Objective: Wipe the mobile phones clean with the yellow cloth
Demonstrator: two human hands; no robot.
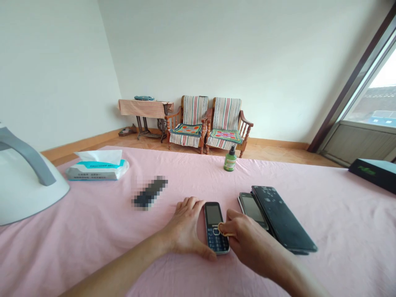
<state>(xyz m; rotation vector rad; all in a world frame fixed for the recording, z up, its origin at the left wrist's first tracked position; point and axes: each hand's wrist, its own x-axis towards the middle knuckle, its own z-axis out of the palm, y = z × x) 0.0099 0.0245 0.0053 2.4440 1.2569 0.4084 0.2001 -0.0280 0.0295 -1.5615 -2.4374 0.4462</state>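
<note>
A dark keypad phone [217, 241] lies face up on the pink cloth, its small screen towards the far side. My left hand [185, 229] holds it in place, fingers at its upper left corner and thumb along the bottom edge. In a pinch, my right hand [244, 235] has a small tan pad [220, 229], which touches the phone at its navigation keys. Most of this pad is hidden by the fingers, so its exact kind is unclear. Just right of that hand lie a second phone [252, 208] with a pale rim and a long black wallet [280, 216].
A pixelated dark object [150, 193] lies left of my hands. Farther off are a tissue pack [95, 169] and a green spray bottle [230, 160]. A large white appliance with a grey handle [27, 185] stands at the left, a black box [371, 175] at the right.
</note>
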